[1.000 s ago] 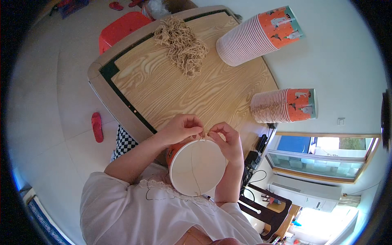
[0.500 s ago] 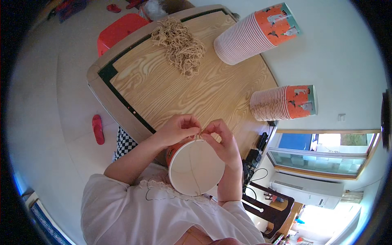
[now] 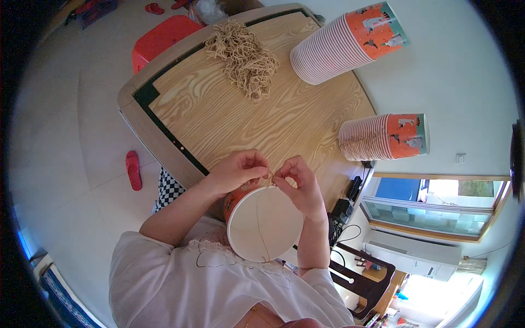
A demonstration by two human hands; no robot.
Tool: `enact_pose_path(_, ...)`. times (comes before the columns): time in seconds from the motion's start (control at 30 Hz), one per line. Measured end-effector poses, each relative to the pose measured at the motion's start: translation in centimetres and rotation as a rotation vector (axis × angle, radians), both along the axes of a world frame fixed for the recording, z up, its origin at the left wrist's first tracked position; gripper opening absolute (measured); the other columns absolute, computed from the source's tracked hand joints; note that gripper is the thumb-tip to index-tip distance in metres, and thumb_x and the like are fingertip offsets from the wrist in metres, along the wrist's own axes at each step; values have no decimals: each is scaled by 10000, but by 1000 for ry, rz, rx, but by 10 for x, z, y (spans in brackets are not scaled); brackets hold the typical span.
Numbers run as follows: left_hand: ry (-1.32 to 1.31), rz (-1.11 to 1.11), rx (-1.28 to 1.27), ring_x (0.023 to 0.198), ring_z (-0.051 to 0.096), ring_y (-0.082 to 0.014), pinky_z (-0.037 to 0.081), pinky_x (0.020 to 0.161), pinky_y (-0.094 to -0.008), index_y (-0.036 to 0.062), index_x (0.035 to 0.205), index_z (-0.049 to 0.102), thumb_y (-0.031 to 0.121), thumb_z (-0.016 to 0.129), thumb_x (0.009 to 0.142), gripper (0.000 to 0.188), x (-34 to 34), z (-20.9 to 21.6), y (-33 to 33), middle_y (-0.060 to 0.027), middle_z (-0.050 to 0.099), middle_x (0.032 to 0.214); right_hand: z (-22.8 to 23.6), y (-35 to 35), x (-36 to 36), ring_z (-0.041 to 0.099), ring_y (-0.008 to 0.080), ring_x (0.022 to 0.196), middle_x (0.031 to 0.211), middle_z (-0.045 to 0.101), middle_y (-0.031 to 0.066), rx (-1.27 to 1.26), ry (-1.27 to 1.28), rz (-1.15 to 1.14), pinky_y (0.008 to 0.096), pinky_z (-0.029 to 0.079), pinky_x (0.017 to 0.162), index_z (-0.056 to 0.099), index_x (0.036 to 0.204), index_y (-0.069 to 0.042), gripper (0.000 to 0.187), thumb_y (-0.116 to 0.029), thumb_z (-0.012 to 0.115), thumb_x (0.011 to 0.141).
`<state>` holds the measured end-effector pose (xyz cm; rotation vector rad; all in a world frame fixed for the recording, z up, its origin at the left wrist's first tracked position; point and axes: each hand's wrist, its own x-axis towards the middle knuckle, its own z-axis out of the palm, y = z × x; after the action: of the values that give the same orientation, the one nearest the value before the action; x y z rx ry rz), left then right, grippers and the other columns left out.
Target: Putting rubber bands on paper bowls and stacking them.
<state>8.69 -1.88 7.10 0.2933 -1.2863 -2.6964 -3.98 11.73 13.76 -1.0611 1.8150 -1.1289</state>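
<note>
Our left hand, right hand both pinch twine narrowly at bucket's rim; best we pull evenly, tension steady.

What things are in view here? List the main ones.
Table: one, wood-brown, centre
Bucket: one, orange outside, white inside, against the shirt
String: one visible strand, tan, across the bucket's mouth
Bucket stacks: two, orange-green and striped, table's right side
Twine heap: one, tan, table's far end
Stool: one, red, upper left
Slippers: at least three, red, floor
Chair: one, dark brown, lower right
Air conditioner: one, white, right
Shirt: one, white, lower centre
Left hand: one, bare, at string
Right hand: one, bare, at string
</note>
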Motion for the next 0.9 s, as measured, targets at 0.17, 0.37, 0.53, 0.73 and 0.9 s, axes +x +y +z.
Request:
enact_pose_path(0.17, -13, 11, 11, 725, 563, -82, 445, 653, -219, 29, 901, 556, 87, 583, 846, 85, 1, -1, -1, -36, 612, 805, 2, 0, 5, 552, 103, 778, 811, 519, 25, -2, 57, -41, 235, 457, 726, 460, 907, -24, 226, 92, 600, 774)
enact_pose_path(0.37, 4, 31, 28, 638, 523, -63, 427, 584, -209, 34, 897, 554, 83, 582, 850, 73, -1, -7, -1, -44, 617, 780, 1, 4, 4, 546, 102, 754, 783, 524, 14, -57, 33, -94, 242, 466, 700, 505, 878, -31, 177, 24, 639, 778)
enact_pose_path(0.53, 1, 52, 20, 634, 521, -55, 429, 577, -208, 35, 900, 552, 94, 593, 848, 89, 1, -6, -3, -39, 617, 779, 1, 7, 5, 551, 110, 761, 793, 532, 23, -48, 9, -112, 250, 466, 706, 511, 889, -26, 171, 20, 636, 781)
enact_pose_path(0.73, -4, 0, -109, 711, 567, -73, 468, 658, -219, 17, 996, 579, 124, 628, 828, 205, 2, 1, -1, -27, 619, 787, 4, 9, 6, 550, 111, 775, 800, 535, 27, -54, 160, -88, 247, 454, 728, 512, 883, -23, 184, 55, 629, 763)
enact_pose_path(0.9, -27, -65, -239, 776, 595, -88, 481, 710, -232, -7, 959, 632, 113, 638, 819, 184, 2, 3, -1, -47, 648, 834, 8, 8, 7, 544, 102, 768, 800, 531, 26, -51, 240, -41, 236, 446, 732, 488, 887, -19, 215, 83, 619, 751)
